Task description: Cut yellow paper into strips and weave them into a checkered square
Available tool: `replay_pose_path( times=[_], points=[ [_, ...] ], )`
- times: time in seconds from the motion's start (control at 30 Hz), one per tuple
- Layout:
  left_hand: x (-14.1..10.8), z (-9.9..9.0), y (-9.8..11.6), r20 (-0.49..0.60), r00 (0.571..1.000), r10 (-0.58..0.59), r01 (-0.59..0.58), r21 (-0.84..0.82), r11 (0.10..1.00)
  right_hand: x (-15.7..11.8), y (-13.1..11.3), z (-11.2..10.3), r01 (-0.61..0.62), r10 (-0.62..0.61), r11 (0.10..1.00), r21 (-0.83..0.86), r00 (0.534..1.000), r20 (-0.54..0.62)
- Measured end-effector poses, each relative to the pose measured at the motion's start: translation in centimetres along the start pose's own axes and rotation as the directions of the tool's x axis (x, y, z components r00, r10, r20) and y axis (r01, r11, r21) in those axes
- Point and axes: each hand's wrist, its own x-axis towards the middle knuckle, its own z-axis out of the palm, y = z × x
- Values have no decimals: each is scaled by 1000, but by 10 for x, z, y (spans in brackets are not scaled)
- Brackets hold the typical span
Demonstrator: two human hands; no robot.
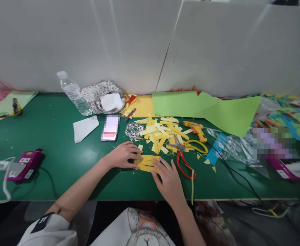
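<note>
A small row of yellow paper strips (148,163) lies side by side on the green table, just in front of me. My left hand (124,155) closes over the strips' left end, thumb at the near side and fingers curled on top. At the right end, my right hand (168,176) rests with fingers spread and fingertips touching the paper. Scissors (181,147) with one yellow and one red handle lie open beyond my right hand. Behind the strips is a loose pile of cut yellow paper pieces (162,131).
A yellow glue gun (196,130) lies right of the pile, its black cord trailing rightward. Left of it are a phone (110,128), folded white paper (85,128) and a leaning water bottle (74,94). Green sheets (180,104) line the wall. Purple power strips (27,164) sit at both sides.
</note>
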Motion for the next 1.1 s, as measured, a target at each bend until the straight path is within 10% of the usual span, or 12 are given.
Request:
replay_pose_path(
  times=[1.1],
  points=[
    [1, 3, 2, -47, 998, -30, 27, -53, 998, 0, -37, 3, -109, 113, 976, -189, 994, 9]
  ],
)
